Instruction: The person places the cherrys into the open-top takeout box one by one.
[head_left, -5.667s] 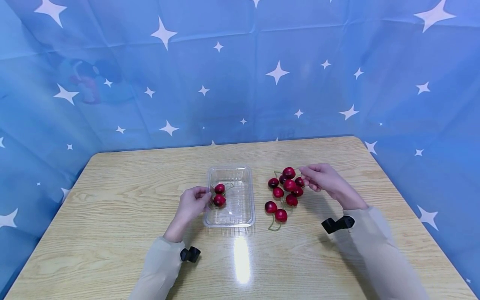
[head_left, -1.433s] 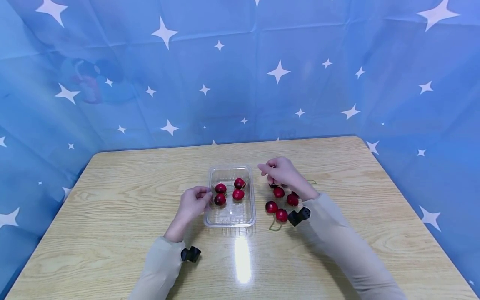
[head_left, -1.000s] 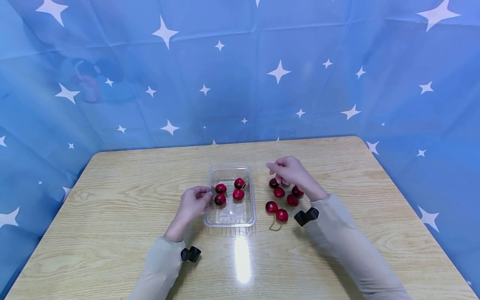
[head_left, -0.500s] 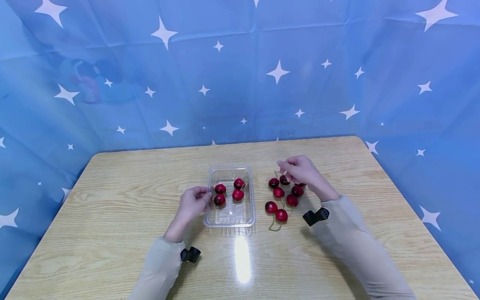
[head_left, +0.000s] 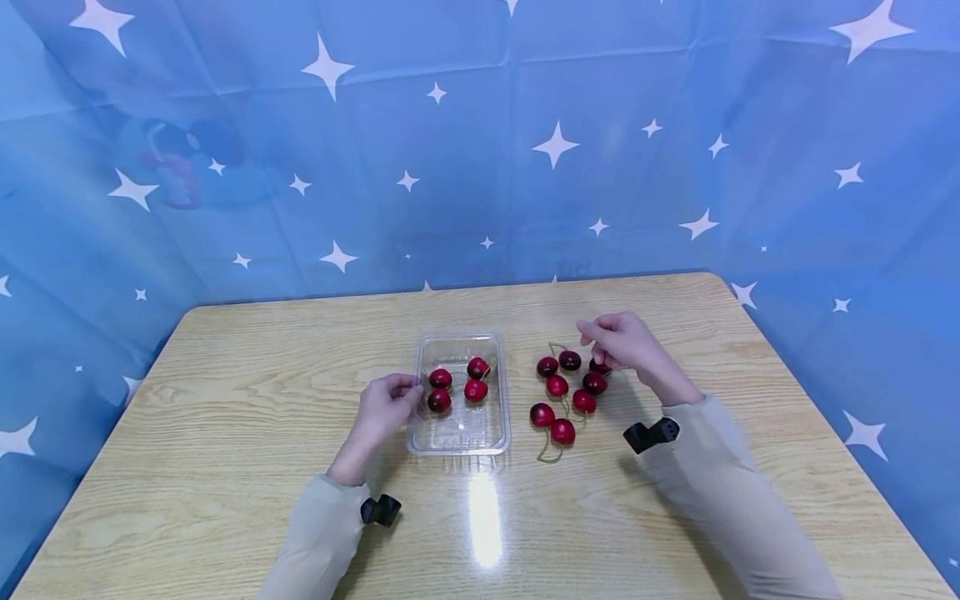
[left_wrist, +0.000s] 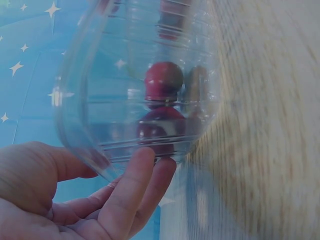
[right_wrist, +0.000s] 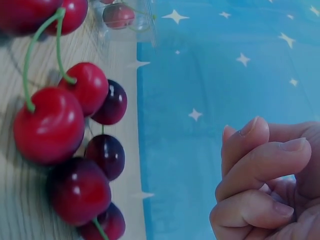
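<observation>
My left hand (head_left: 387,406) holds the near-left rim of a clear plastic box (head_left: 459,454). In the left wrist view its thumb lies at the rim and its fingers (left_wrist: 131,192) press the outer wall, close to a dark red cherry (left_wrist: 162,127) inside. Several cherries (head_left: 476,390) with stems lie in the box. To the right of it, a loose group of red and dark cherries (head_left: 557,386) rests on the table. My right hand (head_left: 622,342) is raised over that group's back right side, partly covering one cherry (head_left: 598,367). Its fingers are loosely bent with nothing between them.
The wooden table (head_left: 247,417) has a bright light reflection in front of the box. A blue cloth with white stars (head_left: 555,146) hangs behind and beside the table. Green stems (head_left: 551,457) stick out from the front pair of cherries.
Two more cherries are in the box than in the oldest frame, and the group on the table is smaller. Lately my right hand has moved right, away from the box. My left hand stays put.
</observation>
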